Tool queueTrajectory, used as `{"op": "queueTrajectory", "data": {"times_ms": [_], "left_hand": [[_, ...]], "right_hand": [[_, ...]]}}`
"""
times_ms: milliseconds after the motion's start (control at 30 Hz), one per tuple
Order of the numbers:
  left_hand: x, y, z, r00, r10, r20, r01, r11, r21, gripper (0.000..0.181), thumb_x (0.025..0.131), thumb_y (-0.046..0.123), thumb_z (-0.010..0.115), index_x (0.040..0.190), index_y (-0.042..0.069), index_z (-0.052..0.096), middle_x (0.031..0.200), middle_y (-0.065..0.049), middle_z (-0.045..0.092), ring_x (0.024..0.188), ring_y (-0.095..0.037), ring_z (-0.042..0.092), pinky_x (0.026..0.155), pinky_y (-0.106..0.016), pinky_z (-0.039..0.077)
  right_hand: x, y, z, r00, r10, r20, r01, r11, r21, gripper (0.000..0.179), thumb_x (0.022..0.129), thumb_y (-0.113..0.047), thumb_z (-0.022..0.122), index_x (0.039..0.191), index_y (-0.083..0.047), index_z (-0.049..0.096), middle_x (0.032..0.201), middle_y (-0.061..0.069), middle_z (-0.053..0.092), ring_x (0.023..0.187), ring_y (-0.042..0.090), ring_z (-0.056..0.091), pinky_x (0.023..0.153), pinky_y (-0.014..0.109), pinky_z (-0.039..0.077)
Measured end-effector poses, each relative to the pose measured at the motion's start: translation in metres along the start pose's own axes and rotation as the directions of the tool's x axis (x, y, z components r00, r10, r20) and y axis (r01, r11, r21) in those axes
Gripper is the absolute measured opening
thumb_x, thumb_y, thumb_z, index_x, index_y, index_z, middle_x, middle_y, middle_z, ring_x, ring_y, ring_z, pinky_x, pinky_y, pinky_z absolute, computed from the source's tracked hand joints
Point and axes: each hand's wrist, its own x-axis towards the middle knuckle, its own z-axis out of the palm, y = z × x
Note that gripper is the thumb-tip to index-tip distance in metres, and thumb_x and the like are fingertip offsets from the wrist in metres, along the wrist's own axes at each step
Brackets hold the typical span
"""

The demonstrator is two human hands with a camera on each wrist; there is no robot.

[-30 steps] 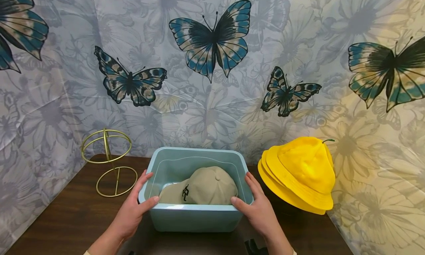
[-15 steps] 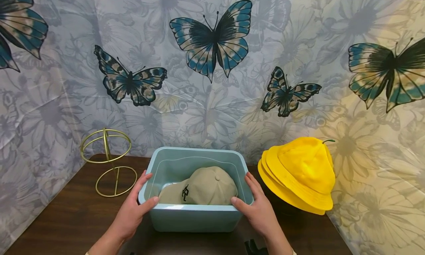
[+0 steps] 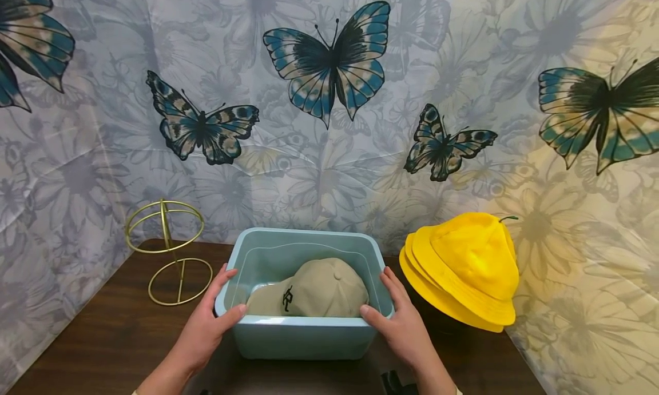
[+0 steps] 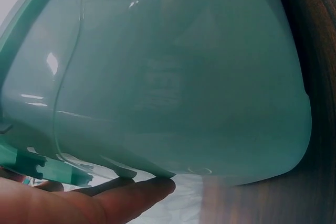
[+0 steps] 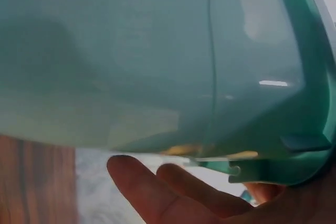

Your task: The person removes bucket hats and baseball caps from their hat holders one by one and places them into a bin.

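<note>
A light blue-green plastic bin [image 3: 304,343] stands on the dark wooden table. Inside lies a beige baseball cap [image 3: 332,286] with a small black emblem, its brim toward the left. My left hand [image 3: 201,329] grips the bin's left side, thumb over the near rim and fingertips at the side rim. On the opposite side my right hand [image 3: 404,326] holds it the same way. In the left wrist view, fingers [image 4: 131,198] lie along the outer bin wall [image 4: 173,87]. The right wrist view has fingers [image 5: 152,187] under the rim beside the wall [image 5: 131,77].
A gold wire hat stand [image 3: 166,226] with round rings is at the back left of the table [image 3: 98,315]. Several stacked yellow bucket hats [image 3: 468,263] sit tilted at the right. Behind hangs a butterfly-print cloth [image 3: 329,178]. A small black object [image 3: 393,382] is near the front edge.
</note>
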Motion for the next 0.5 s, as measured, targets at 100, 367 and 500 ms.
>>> {"op": "queueTrajectory", "data": {"times_ms": [100, 367, 500], "left_hand": [[0.001, 0.001, 0.000, 1.000, -0.002, 0.004, 0.002, 1.000, 0.000, 0.067, 0.094, 0.013, 0.067, 0.151, 0.009, 0.032, 0.166, -0.011, -0.001, 0.146, -0.043, 0.003, 0.105, -0.062, 0.027], [0.000, 0.002, -0.001, 1.000, -0.013, 0.005, 0.013, 1.000, -0.001, 0.067, 0.094, 0.012, 0.067, 0.151, 0.010, 0.032, 0.166, -0.012, -0.002, 0.146, -0.043, 0.002, 0.106, -0.064, 0.025], [-0.001, 0.003, -0.002, 0.999, -0.042, 0.016, 0.042, 0.999, 0.015, 0.069, 0.094, 0.015, 0.067, 0.152, 0.011, 0.030, 0.166, -0.012, -0.004, 0.146, -0.044, 0.002, 0.106, -0.066, 0.025]], "right_hand": [[-0.003, 0.000, -0.005, 1.000, -0.010, -0.026, 0.008, 0.999, -0.049, 0.083, 0.092, -0.049, 0.067, 0.157, -0.012, 0.030, 0.164, 0.005, 0.015, 0.144, 0.039, 0.026, 0.106, 0.068, 0.026], [-0.023, -0.018, -0.055, 0.986, -0.103, -0.128, 0.082, 0.984, -0.161, 0.078, 0.095, -0.042, 0.067, 0.158, -0.015, 0.028, 0.161, 0.013, 0.023, 0.132, 0.043, 0.044, 0.096, 0.058, 0.045], [-0.033, -0.033, -0.088, 0.974, -0.149, -0.172, 0.113, 0.973, -0.202, 0.079, 0.094, -0.035, 0.071, 0.159, -0.019, 0.028, 0.160, 0.013, 0.024, 0.130, 0.043, 0.047, 0.086, 0.039, 0.055]]}}
